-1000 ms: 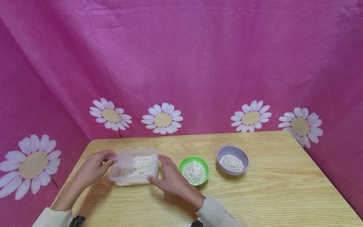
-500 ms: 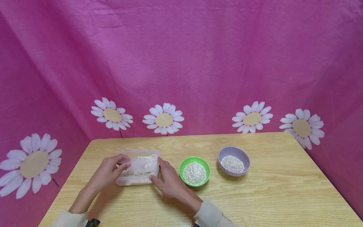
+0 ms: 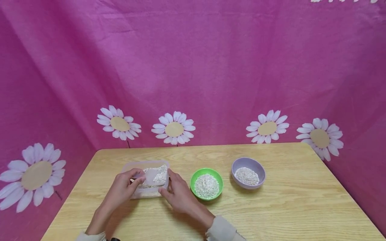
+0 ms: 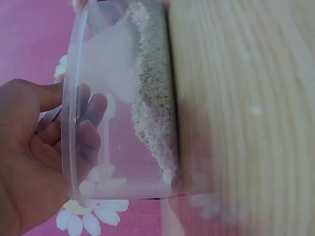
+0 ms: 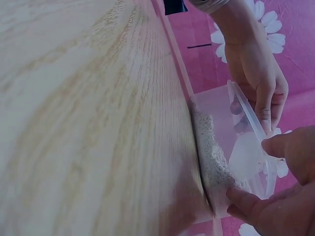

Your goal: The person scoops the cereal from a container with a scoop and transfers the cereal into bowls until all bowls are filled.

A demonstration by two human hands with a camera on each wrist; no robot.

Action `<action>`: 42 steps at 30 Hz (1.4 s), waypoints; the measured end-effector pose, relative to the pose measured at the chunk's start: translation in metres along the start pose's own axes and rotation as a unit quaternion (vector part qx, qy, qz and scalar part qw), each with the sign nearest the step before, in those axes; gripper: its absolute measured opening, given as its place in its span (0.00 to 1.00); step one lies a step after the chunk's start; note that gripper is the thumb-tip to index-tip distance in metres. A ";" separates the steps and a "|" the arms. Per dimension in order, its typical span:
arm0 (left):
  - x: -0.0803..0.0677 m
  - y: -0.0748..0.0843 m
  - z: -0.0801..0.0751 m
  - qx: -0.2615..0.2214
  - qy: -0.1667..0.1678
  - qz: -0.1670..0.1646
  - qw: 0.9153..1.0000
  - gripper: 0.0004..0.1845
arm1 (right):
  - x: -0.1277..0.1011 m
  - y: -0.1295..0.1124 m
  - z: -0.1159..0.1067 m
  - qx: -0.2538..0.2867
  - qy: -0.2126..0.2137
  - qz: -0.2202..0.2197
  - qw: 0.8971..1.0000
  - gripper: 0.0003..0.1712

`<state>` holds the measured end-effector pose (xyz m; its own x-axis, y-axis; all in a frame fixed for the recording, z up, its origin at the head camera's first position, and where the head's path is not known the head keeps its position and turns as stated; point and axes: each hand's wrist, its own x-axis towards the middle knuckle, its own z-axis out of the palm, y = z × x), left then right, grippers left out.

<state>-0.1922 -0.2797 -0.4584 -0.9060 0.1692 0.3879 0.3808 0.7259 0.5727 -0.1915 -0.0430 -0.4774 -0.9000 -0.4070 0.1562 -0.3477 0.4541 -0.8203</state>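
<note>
A clear rectangular plastic container (image 3: 145, 193) of oat flakes (image 3: 161, 176) stands at the table's left. My left hand (image 3: 123, 186) reaches over its left part and pinches the handle of a translucent scoop (image 3: 150, 176). The scoop's broad, pale blade (image 5: 244, 157) dips into the container, against the flakes in the right wrist view. In the left wrist view, fingers (image 4: 91, 135) of that hand show through the container wall. My right hand (image 3: 180, 194) grips the container's right end, thumb at the near corner and fingers along the end rim.
Right of the container stands a green bowl (image 3: 219, 187) heaped with flakes. Farther right is a purple bowl (image 3: 261, 172) with fewer flakes. A pink cloth (image 3: 193, 67) with daisies hangs behind the wooden table (image 3: 286, 207).
My left hand has moved right with the scoop, from the container's left edge to over its inside, pushing into the flakes. The container's left end has shifted slightly right; my right hand keeps its grip.
</note>
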 end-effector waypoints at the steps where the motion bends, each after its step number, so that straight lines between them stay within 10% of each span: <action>1: -0.001 0.000 -0.001 -0.002 0.000 0.000 1.000 0.05 | 0.000 0.000 0.000 0.001 -0.002 0.001 1.000 0.45; 23: -0.006 -0.005 -0.025 -0.059 0.025 -0.057 0.996 0.07 | -0.004 -0.016 -0.032 0.087 0.008 0.021 0.996 0.50; 42: -0.007 -0.016 -0.049 -0.116 0.082 -0.094 0.985 0.10 | -0.008 -0.013 -0.059 0.055 0.025 0.009 0.998 0.49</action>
<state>-0.1828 -0.3254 -0.4348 -0.9299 -0.0785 0.3593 0.2576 0.5582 0.7887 -0.1957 0.0013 -0.4357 -0.9188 -0.3578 0.1669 -0.3034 0.3694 -0.8783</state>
